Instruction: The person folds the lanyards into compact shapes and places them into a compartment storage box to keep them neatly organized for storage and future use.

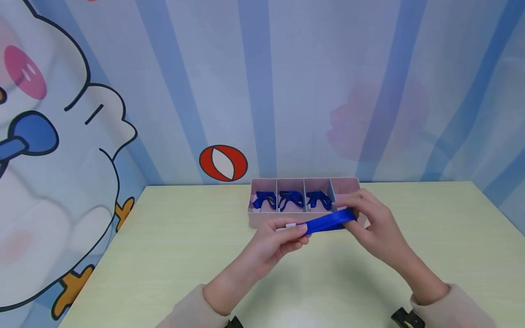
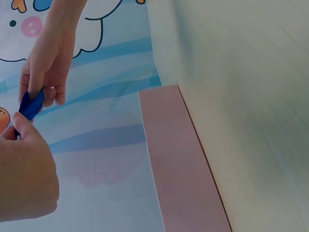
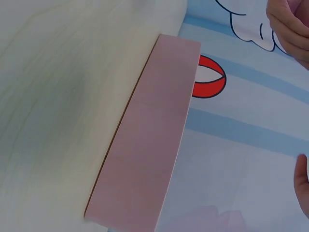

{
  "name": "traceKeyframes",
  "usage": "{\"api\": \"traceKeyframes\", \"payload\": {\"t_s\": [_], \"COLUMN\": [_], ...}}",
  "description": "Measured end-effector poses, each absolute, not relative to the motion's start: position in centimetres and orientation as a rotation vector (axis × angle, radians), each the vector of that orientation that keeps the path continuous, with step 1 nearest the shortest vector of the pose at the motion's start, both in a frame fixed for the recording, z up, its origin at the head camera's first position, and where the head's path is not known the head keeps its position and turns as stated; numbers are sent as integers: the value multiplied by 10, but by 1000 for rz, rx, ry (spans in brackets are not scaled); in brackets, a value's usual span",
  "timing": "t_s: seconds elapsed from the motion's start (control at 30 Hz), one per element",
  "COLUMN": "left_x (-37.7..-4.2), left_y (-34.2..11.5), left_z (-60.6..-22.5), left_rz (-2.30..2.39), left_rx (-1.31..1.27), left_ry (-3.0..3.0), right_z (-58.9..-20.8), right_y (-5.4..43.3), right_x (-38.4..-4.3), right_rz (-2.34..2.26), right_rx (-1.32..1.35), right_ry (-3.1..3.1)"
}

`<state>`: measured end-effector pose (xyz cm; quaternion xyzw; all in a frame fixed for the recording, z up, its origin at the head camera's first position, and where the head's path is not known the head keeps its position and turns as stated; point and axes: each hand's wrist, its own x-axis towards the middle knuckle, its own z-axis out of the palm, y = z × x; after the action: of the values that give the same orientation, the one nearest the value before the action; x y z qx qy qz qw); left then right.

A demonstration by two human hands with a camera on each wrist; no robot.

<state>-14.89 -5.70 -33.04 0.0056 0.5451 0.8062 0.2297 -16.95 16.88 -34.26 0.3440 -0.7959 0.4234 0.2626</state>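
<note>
A flat blue lanyard (image 1: pixel 328 222) with a white end piece is stretched between both hands above the table, in front of the box. My left hand (image 1: pixel 276 241) pinches its left end between thumb and fingers, beside the white piece. At the other end, my right hand (image 1: pixel 375 223) holds the folded strap with thumb and fingertips. The left wrist view shows the lanyard (image 2: pixel 31 105) between the right hand (image 2: pixel 46 72) and the left hand (image 2: pixel 26 169). Only parts of the hands appear in the right wrist view, at its right edge.
Behind the hands, a pink divided box (image 1: pixel 262 220) stands near the table's back edge. Bundled blue lanyards (image 1: pixel 291 199) lie in its three left compartments; the right hand partly covers the rightmost one. A printed curtain (image 1: pixel 295 91) hangs behind the pale table (image 1: pixel 184 237).
</note>
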Motion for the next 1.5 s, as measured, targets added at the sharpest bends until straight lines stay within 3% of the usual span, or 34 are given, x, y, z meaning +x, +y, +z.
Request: {"api": "traceKeyframes", "payload": {"t_s": [0.5,0.9,1.2,1.5], "left_x": [-143,-156,-160,-156], "left_y": [-45,-61,-66,-65], "left_z": [-333,-338,-341,-339], "left_rz": [2171,2192,2155,2138], "left_rx": [17,-22,19,45], "left_ry": [1524,1642,1611,1505], "right_z": [-338,-336,-335,-334], "right_y": [161,175,183,181], "right_x": [-168,-169,-169,-164], "right_rz": [1016,1484,1884,2083], "right_rx": [768,1025,1381,1349], "right_ry": [-2012,-2280,-2151,-1987]}}
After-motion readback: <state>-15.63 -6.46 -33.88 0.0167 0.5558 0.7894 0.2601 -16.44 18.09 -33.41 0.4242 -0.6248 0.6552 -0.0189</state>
